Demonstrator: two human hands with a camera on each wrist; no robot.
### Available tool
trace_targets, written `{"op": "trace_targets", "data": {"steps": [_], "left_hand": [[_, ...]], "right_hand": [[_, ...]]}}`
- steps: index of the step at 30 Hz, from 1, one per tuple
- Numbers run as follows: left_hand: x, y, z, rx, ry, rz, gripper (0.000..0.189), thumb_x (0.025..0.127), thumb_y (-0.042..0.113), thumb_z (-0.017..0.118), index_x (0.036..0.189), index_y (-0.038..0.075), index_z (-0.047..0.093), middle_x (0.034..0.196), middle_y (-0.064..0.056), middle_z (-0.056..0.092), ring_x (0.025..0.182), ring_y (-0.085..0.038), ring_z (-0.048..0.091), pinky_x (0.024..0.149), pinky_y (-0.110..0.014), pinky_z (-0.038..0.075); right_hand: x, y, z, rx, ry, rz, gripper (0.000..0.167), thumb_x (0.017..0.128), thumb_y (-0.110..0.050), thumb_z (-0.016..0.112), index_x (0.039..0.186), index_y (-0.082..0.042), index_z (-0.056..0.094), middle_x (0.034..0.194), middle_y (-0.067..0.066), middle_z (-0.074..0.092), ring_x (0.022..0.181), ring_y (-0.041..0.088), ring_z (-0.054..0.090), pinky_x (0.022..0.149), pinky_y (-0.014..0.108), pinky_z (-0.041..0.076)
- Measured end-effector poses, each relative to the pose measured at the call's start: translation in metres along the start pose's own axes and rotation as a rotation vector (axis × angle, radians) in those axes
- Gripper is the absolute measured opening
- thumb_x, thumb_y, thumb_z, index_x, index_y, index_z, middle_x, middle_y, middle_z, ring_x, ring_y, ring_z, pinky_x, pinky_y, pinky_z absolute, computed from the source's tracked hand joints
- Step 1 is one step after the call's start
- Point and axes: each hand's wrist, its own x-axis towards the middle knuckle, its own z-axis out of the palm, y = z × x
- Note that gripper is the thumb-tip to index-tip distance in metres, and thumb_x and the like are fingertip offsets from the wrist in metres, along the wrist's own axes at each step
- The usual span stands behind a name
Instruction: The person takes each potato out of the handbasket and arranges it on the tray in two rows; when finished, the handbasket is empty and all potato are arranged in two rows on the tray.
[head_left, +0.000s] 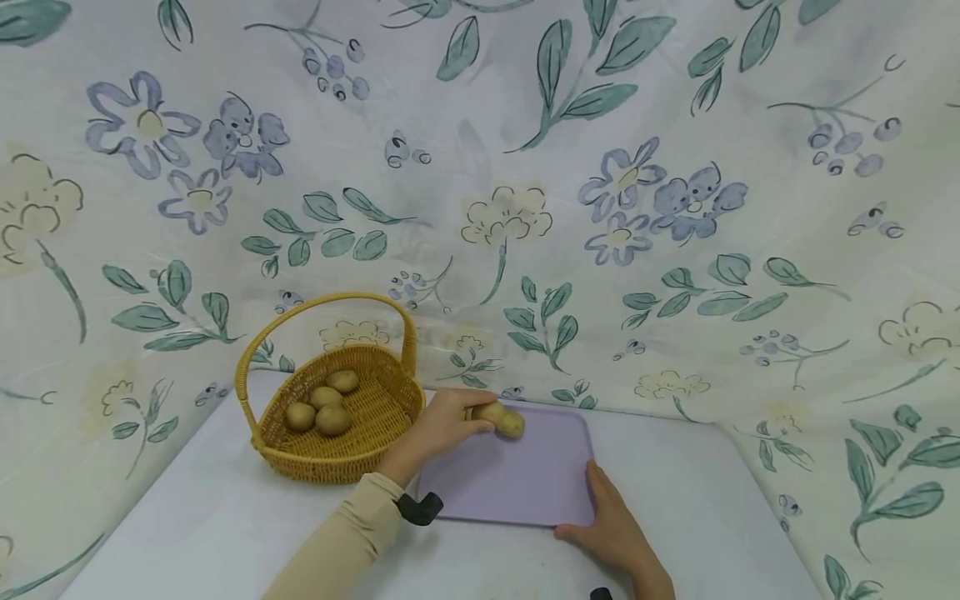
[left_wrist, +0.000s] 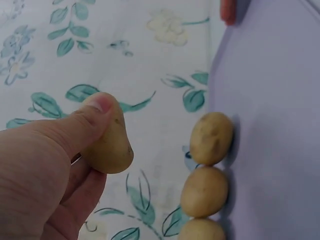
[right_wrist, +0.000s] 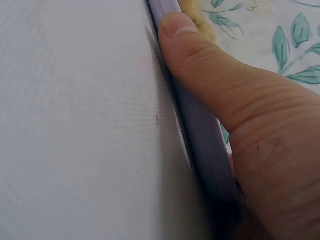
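Note:
In the left wrist view my left hand (head_left: 442,425) pinches a potato (left_wrist: 114,147) between thumb and fingers. Beside it, three more potatoes (left_wrist: 204,191) line up along the edge of a lilac tray (head_left: 513,479). Seen from the head, the hand is at the tray's far left, partly covering the potatoes there; one potato (head_left: 512,425) shows plainly to its right. My right hand (head_left: 613,523) holds the tray's near right corner, thumb on the front edge and fingers along the right side.
Left of the tray stands a yellow wicker basket (head_left: 330,471) with a tall handle and several potatoes (head_left: 332,418) inside. Both rest on a white table (head_left: 667,467). A floral cloth (head_left: 480,167) hangs behind and around the table.

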Motion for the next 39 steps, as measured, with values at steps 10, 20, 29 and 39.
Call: {"op": "trace_targets", "data": {"steps": [10,20,29,39], "left_hand": [[0.022,0.008,0.037,0.079,-0.019,0.002,0.044,0.086,0.024,0.083,0.128,0.014,0.073,0.129,-0.005,0.073,0.123,-0.026,0.067,0.104,-0.042,0.055],[0.044,0.014,0.063,0.146,-0.07,0.078,0.044,0.089,0.026,0.08,0.13,0.016,0.072,0.131,-0.002,0.072,0.122,-0.02,0.067,0.105,-0.035,0.055],[0.058,0.011,0.088,0.112,-0.071,0.07,0.044,0.087,0.024,0.081,0.128,0.013,0.073,0.128,-0.004,0.073,0.123,-0.021,0.067,0.107,-0.034,0.053],[0.062,0.003,0.105,0.16,-0.082,0.084,0.042,0.087,0.022,0.081,0.126,0.01,0.073,0.123,-0.005,0.075,0.115,-0.018,0.07,0.1,-0.031,0.057]], "right_hand": [[-0.001,0.0,-0.001,0.015,0.002,-0.018,0.136,0.065,-0.058,0.089,0.16,0.006,0.017,0.167,0.027,0.019,0.154,0.048,0.018,0.125,0.06,0.021],[-0.003,0.0,-0.001,0.041,-0.003,-0.036,0.133,0.067,-0.057,0.089,0.16,0.006,0.018,0.167,0.026,0.019,0.154,0.048,0.018,0.125,0.061,0.021],[-0.004,-0.001,-0.006,0.048,-0.003,-0.036,0.131,0.069,-0.053,0.09,0.16,0.006,0.017,0.168,0.026,0.018,0.155,0.047,0.017,0.126,0.06,0.02],[-0.002,0.002,-0.003,0.057,0.003,-0.055,0.131,0.068,-0.054,0.09,0.16,0.006,0.019,0.167,0.026,0.019,0.155,0.047,0.019,0.126,0.06,0.02]]}}
